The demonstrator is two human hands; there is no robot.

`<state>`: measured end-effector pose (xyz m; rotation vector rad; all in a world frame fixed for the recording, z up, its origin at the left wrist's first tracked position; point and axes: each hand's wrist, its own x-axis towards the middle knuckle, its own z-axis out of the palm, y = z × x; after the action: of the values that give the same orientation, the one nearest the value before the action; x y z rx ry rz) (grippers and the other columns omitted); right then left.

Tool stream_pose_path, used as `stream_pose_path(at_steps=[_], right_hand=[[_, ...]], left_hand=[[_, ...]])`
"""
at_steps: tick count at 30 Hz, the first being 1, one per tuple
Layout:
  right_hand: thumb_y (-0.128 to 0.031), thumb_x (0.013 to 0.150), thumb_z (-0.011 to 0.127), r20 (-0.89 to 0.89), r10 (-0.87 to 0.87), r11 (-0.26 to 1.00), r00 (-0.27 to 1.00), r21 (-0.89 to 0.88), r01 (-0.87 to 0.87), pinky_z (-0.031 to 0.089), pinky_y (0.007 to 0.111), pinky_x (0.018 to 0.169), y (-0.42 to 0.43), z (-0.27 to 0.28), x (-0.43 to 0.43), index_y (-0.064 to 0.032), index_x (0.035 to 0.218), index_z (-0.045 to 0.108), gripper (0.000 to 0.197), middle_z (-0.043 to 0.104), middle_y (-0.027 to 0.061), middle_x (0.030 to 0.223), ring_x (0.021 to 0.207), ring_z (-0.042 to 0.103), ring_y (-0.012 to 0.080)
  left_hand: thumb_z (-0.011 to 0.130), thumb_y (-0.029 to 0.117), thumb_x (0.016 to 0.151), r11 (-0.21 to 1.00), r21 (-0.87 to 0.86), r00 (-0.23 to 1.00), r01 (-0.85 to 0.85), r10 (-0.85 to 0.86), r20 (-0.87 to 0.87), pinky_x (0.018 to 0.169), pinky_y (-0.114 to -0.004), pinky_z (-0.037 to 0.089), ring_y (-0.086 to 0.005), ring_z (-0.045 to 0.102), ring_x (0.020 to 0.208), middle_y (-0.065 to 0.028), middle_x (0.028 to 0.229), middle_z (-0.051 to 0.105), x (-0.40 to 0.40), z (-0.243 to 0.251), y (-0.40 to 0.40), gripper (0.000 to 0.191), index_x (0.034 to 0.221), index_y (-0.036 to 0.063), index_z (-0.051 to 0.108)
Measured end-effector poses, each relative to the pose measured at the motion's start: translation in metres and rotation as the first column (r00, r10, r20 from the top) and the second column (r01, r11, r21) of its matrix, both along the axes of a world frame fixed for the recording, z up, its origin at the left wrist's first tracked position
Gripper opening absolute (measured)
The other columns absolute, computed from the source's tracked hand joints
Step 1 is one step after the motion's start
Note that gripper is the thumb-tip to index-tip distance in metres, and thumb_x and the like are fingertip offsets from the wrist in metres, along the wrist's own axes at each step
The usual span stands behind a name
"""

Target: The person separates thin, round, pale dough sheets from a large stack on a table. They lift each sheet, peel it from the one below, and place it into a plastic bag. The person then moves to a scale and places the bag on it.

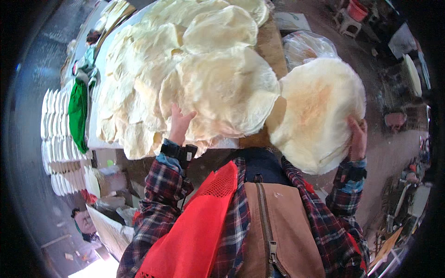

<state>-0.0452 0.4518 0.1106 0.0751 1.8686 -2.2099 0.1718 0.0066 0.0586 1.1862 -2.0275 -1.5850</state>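
Note:
Large round pale sheets of a cotton-like fibre [222, 87] lie overlapping across the table in front of me. My left hand [181, 121] is over the near edge of these sheets, fingers spread, with nothing gripped. At the right, my right hand [357, 135] grips the outer edge of another round pale sheet [316, 104], its thumb on top and its fingers hidden behind. That sheet hangs upright beyond the table's right edge and has a faint orange-brown patch in its middle. Its left rim is close to the sheets on the table; whether they touch I cannot tell.
Bare brown wood [273, 45] shows along the table's right side. Behind the raised sheet is a clear plastic bag [307, 47]. A green cloth [78, 114] and rows of white folded pieces [57, 128] are at the left. A red bucket [357, 9] rests on a stool at the upper right.

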Motion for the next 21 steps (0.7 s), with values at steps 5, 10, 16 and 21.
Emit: stream_pose_path(at_steps=[5, 10, 16, 21], right_hand=[[-0.013, 0.089, 0.058, -0.083, 0.298, 0.953, 0.951, -0.038, -0.302, 0.049, 0.025, 0.071, -0.078, 0.087, 0.011, 0.0002, 0.105, 0.057, 0.021, 0.064, 0.0052, 0.091, 0.080, 0.061, 0.0130], [-0.021, 0.092, 0.057, -0.186, 0.428, 0.888, 0.885, -0.094, -0.449, 0.044, 0.022, 0.072, -0.191, 0.122, 0.093, -0.0011, 0.095, 0.061, 0.021, 0.063, 0.0043, 0.086, 0.082, 0.055, 0.0081], [-0.031, 0.094, 0.054, -0.498, 0.547, 0.768, 0.673, -0.021, -0.640, 0.028, 0.025, 0.047, -0.320, 0.127, 0.211, -0.0026, 0.074, 0.058, 0.035, 0.047, -0.0055, 0.061, 0.055, 0.036, 0.0057], [-0.027, 0.095, 0.051, -0.465, 0.639, 0.666, 0.612, -0.064, -0.743, 0.037, 0.022, 0.056, -0.418, 0.098, 0.299, 0.0004, 0.084, 0.062, 0.031, 0.054, -0.0034, 0.068, 0.063, 0.046, 0.0058]], left_hand=[[0.058, 0.003, 0.084, 0.921, 0.061, 0.903, 0.384, -0.361, -0.233, 0.092, -0.031, 0.044, -0.0195, 0.053, 0.107, -0.0101, 0.123, 0.052, -0.009, 0.065, 0.056, 0.043, 0.125, -0.0001, 0.047], [0.072, 0.025, 0.078, 0.817, -0.256, 0.721, 0.518, -0.577, -0.384, 0.081, -0.028, 0.049, -0.0204, 0.053, 0.100, -0.0136, 0.119, 0.049, 0.012, 0.174, 0.111, 0.070, 0.132, -0.0025, 0.037], [0.074, 0.024, 0.077, 0.904, -0.304, 0.888, 0.302, -0.382, -0.256, 0.070, -0.030, 0.050, -0.0162, 0.058, 0.086, -0.0098, 0.100, 0.058, 0.118, 0.208, 0.034, 0.067, 0.128, -0.0012, 0.039], [0.057, 0.002, 0.086, 0.974, -0.164, 0.870, 0.157, -0.215, -0.444, 0.087, -0.024, 0.045, -0.0096, 0.054, 0.101, -0.0050, 0.114, 0.058, 0.235, 0.189, -0.063, 0.037, 0.122, -0.0028, 0.049]])
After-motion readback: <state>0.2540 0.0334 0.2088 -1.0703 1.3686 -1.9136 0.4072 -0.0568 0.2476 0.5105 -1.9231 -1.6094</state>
